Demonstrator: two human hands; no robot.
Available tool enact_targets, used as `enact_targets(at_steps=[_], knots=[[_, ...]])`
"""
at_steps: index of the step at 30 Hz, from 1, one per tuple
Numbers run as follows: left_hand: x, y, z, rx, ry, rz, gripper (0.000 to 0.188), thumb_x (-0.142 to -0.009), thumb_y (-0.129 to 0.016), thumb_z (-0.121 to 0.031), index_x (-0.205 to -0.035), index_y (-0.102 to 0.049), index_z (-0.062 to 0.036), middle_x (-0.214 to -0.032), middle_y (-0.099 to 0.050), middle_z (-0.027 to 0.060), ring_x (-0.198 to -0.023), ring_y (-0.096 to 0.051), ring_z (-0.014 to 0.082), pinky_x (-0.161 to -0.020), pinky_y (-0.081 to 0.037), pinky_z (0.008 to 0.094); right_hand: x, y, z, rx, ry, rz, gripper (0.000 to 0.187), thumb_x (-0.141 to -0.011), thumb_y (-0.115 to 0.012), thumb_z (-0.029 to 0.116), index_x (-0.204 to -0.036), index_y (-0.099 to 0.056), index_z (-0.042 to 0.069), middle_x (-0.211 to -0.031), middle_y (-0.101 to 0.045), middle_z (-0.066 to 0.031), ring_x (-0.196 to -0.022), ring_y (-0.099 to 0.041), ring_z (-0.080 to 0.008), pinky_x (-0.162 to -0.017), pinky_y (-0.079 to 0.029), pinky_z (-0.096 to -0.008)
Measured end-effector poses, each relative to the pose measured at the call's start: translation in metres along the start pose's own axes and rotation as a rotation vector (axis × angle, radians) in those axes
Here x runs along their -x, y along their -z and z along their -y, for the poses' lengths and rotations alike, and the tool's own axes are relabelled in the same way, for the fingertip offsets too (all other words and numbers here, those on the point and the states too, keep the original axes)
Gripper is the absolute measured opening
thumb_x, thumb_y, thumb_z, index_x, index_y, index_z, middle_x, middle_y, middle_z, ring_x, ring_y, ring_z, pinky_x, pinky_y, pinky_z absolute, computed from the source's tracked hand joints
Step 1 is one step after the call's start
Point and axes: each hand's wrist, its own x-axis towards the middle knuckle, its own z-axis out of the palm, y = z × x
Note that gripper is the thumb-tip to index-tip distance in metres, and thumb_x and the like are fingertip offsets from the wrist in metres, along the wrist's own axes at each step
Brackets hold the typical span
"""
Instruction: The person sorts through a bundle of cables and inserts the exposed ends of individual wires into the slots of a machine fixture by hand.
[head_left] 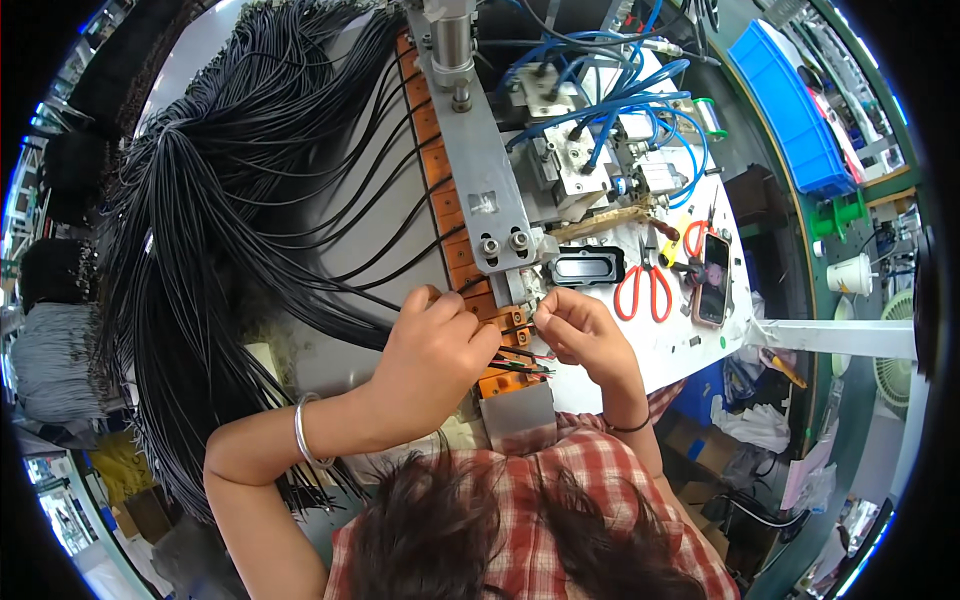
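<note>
My left hand (440, 340) is closed around several thin black cables (370, 330) above the near end of an orange fixture strip (462, 250). Stripped cable ends with red, green and white wires (525, 362) stick out below its fingers. On the other side of the strip, my right hand (588, 338) pinches thumb against index finger at the tip of a dark cable lying across an orange block (516, 322). The fingertips hide the cable's very end. Other black cables run into the strip farther up, beneath a grey metal press bar (480, 150).
A large black cable bundle (190, 190) spreads across the left of the table. At right lie a black-rimmed tray (588, 266), red-handled scissors (644, 290) and a phone (712, 280). Blue air hoses (640, 110) loop over metal clamps behind. A blue bin (790, 110) stands far right.
</note>
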Motion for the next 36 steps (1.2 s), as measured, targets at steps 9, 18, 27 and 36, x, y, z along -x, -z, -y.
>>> enact_targets(at_steps=[9, 18, 27, 36], knots=[[0.0, 0.005, -0.002, -0.064, -0.003, 0.013, 0.01, -0.064, -0.059, -0.005, -0.068, -0.051, -0.0068, -0.063, -0.049, 0.005, -0.07, -0.05, 0.0207, -0.069, -0.037, 0.0345, -0.003, -0.003, 0.004, 0.044, 0.078, 0.061, 0.01, -0.09, -0.054, 0.013, -0.083, -0.051, 0.008, -0.062, -0.042, 0.0074, -0.051, -0.031, 0.0006, -0.043, -0.022, -0.0156], [0.0, 0.004, 0.001, -0.086, 0.003, -0.058, 0.025, -0.06, -0.063, -0.003, -0.084, -0.059, -0.0027, -0.069, -0.05, 0.0071, -0.076, -0.05, 0.0246, -0.073, -0.038, 0.0369, 0.006, -0.006, -0.008, 0.299, 0.207, -0.259, 0.008, -0.085, -0.062, 0.005, -0.09, -0.056, 0.002, -0.068, -0.053, 0.0048, -0.056, -0.045, -0.0017, -0.049, -0.035, -0.0182], [0.0, 0.008, 0.001, 0.111, 0.013, -0.018, 0.032, -0.054, -0.065, 0.001, -0.086, -0.06, -0.0022, -0.077, -0.055, 0.0077, -0.079, -0.051, 0.0258, -0.072, -0.038, 0.0367, 0.011, -0.022, 0.002, 0.054, 0.292, -0.231, 0.009, -0.081, -0.066, 0.0, -0.09, -0.064, -0.003, -0.072, -0.063, 0.0, -0.058, -0.05, -0.0001, -0.051, -0.038, -0.015], [-0.004, 0.009, 0.004, 0.089, -0.029, -0.076, 0.017, -0.058, -0.06, 0.001, -0.07, -0.05, -0.0045, -0.073, -0.049, 0.0072, -0.077, -0.048, 0.0235, -0.068, -0.037, 0.0344, 0.013, -0.008, 0.009, -0.259, 0.136, 0.081, 0.007, -0.08, -0.067, 0.001, -0.086, -0.065, -0.002, -0.071, -0.064, -0.002, -0.052, -0.051, -0.0022, -0.044, -0.038, -0.0159]])
